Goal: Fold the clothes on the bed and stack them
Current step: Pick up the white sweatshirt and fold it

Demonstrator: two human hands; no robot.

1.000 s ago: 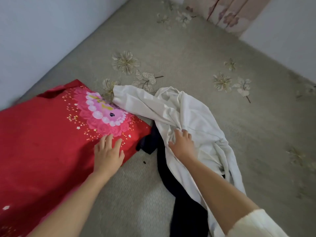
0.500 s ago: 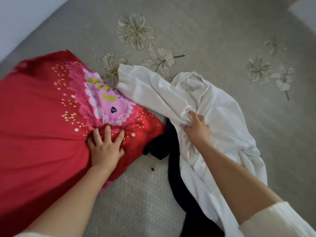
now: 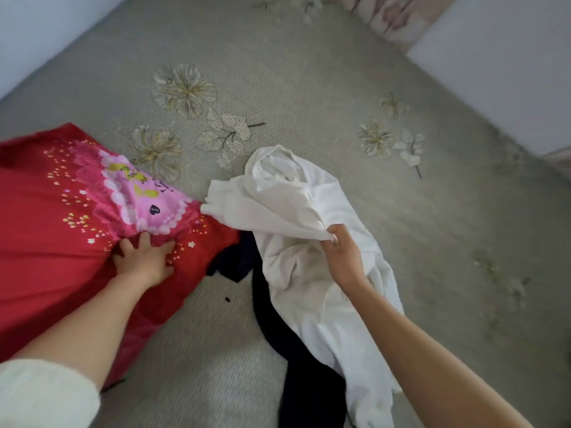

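The bed has a matt, ribbed grey woven cover with pale flowers, the red garment at nine o'clock is smooth cloth with a pink print, the white garment in the middle is soft, crumpled matt cloth, and the dark garment at six o'clock is matt cloth.

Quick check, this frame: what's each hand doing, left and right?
Left hand: closed, gripping the red garment.
Right hand: closed, pinching a fold of the white garment.

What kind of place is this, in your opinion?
Most likely a bedroom: a bed under a grey flower-patterned bedspread, plain pale walls close around it, and a white garment and a red garment lying on top.
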